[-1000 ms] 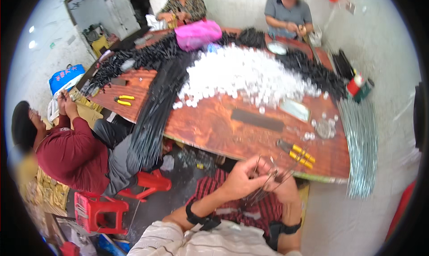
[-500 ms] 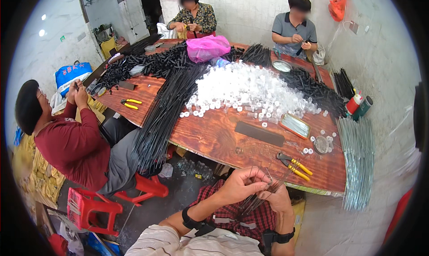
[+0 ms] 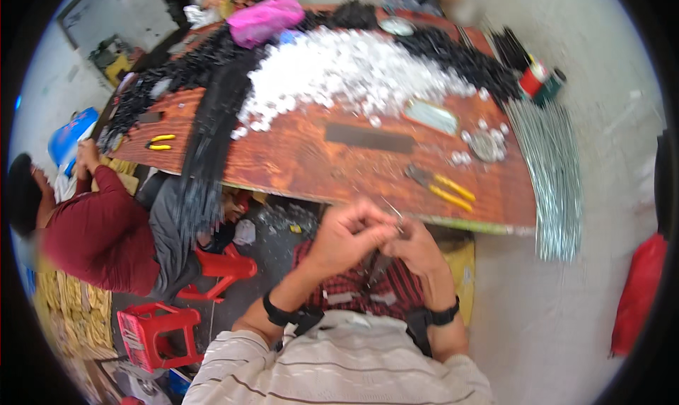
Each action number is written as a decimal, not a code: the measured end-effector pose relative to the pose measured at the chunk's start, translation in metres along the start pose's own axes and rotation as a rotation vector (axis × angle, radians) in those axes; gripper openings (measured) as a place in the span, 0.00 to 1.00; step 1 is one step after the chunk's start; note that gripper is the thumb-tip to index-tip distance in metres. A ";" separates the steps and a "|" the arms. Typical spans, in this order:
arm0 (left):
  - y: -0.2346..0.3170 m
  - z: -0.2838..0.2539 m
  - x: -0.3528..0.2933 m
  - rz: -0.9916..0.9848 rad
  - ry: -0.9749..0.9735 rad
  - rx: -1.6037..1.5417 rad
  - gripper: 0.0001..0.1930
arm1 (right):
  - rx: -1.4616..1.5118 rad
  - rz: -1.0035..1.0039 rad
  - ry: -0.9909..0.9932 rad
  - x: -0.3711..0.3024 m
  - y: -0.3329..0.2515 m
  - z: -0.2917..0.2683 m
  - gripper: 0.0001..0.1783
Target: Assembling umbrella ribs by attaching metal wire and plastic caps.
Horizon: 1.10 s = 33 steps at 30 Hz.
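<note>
My left hand (image 3: 357, 229) and my right hand (image 3: 419, 249) meet over my lap, just in front of the table's near edge. Thumb and fingers of the left are pinched together, close against the right hand's curled fingers. A thin metal wire (image 3: 392, 207) sticks up between the two hands. More thin wires show faintly below the right hand, smeared by motion. Whatever the fingertips press together is too small to make out. On the table beyond the right hand lie cutting pliers (image 3: 451, 191) with yellow handles.
Small white and clear plastic pieces (image 3: 353, 69) are heaped mid-table. Around them are a dark flat strip (image 3: 369, 138), a shallow tray (image 3: 431, 117), a round dish (image 3: 485, 147), black rods (image 3: 212, 122) and silvery wires (image 3: 548, 178) overhanging the edge. Co-workers sit left and far; a red stool (image 3: 161, 334) stands left.
The view has tilted downward and swung right, so the table sits higher and further left in the picture. My hands stay together; fewer wires show fanned above them.
</note>
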<state>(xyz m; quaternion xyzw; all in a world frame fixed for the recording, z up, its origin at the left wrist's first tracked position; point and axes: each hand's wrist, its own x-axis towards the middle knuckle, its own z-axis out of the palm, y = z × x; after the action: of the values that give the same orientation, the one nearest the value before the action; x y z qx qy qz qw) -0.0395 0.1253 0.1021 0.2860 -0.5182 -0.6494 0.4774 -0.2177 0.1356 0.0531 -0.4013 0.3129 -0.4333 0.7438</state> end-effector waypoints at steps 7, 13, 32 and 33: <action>-0.011 -0.010 0.022 -0.026 -0.022 0.049 0.07 | 0.044 -0.026 0.036 0.002 -0.008 -0.006 0.13; -0.010 -0.006 0.030 -0.144 -0.056 0.025 0.10 | 0.033 -0.068 0.034 -0.003 -0.005 -0.018 0.10; -0.002 0.024 0.051 -0.173 -0.149 0.236 0.23 | 0.093 -0.151 -0.005 -0.012 -0.009 -0.053 0.10; -0.001 0.025 0.050 -0.162 -0.131 0.192 0.29 | 0.096 -0.157 0.011 -0.013 -0.010 -0.052 0.09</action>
<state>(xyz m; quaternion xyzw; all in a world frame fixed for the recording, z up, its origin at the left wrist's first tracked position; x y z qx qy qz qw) -0.0804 0.0890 0.1147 0.3285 -0.5833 -0.6505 0.3589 -0.2698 0.1275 0.0382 -0.3860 0.2635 -0.5069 0.7243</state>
